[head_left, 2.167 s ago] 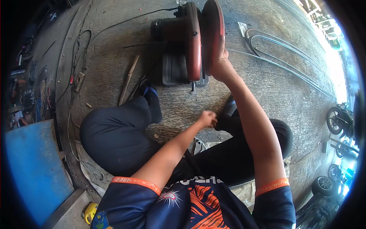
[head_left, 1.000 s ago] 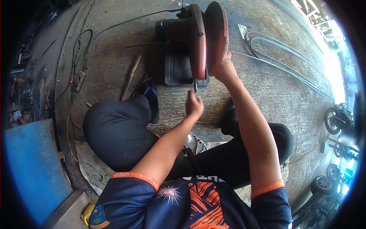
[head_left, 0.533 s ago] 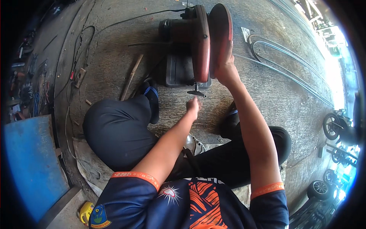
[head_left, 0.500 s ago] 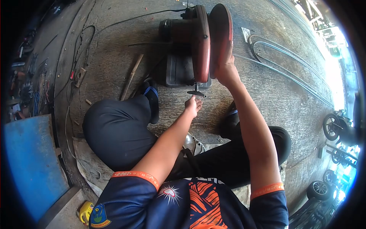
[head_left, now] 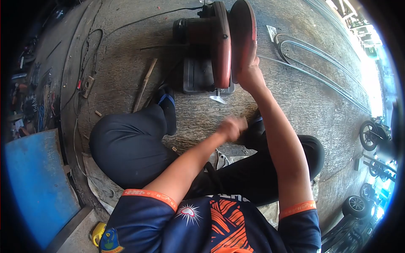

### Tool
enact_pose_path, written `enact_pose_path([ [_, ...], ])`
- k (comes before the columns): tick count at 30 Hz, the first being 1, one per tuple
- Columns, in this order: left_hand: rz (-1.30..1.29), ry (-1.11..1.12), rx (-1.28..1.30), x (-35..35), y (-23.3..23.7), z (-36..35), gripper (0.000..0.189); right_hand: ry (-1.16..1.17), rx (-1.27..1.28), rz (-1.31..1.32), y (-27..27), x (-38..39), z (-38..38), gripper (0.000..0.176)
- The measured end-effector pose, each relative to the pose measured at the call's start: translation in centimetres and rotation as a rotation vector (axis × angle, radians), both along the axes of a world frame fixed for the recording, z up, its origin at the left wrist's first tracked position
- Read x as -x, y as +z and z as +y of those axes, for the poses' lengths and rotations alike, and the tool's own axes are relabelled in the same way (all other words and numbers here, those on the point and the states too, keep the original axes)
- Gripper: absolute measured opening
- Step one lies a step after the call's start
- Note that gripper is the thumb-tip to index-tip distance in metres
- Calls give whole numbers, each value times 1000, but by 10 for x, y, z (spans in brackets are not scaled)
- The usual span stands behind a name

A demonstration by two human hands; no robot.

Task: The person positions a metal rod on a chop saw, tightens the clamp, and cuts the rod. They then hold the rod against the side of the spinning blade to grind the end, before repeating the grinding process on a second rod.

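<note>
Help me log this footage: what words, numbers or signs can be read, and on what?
"1922", apparently, upside down: left sleeve's orange band; its other characters too small.
Right sleeve's orange band: characters too small.
White chest letters: upside down, partly hidden, unreadable.
Left sleeve badge: lettering too small.
Red machine: no legible text.

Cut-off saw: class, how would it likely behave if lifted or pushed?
The cut-off saw would probably feel heavy, given its bulky motor. It might tip if pushed, since that motor seems to overhang the base. Its thin, curving cord would likely trail floppily.
</note>
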State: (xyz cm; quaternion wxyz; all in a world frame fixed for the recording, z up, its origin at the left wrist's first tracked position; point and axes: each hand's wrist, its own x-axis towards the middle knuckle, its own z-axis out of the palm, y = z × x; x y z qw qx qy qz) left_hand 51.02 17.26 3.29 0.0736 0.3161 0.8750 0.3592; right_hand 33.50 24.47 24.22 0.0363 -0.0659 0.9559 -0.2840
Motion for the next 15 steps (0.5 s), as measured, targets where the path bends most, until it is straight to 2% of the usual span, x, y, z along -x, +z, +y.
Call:
enact_pose_path([
  [1,-362,-438,426,-10,61,11,37,-2,3,2,-1,-1,0,97],
  [2,-548,-538,533,-27,67,21,37,3,8,17,-4,-2,1,98],
  [3,-599,-241,299,-49,53,21,32,14,10,36,-4,1,1,98],
  [4,-591,-237,297,-46,34,19,32,17,8,45,-2,3,0,98],
  [6,-677,256,-69,-48,-3,17,32,-1,-16,38,-1,0,0,98],
  [8,-582,590,-282,-16,-29,5,24,-6,-16,23,-4,-4,1,98],
  [9,-747,694,-323,11,-44,-10,18,-6,-11,28,-2,-1,0,98],
  [10,-942,881,-553,35,-32,-23,20,-3,-8,36,-2,2,-1,98],
  [11,-1156,1048,-936,51,-18,-33,20,-2,-4,34,-5,3,0,98],
  [14,-1476,993,-1069,75,-12,-59,20,-20,16,19,-4,-1,1,98],
  [15,-1480,987,-1067,74,-13,-60,20,-28,36,11,-2,-1,0,98],
])
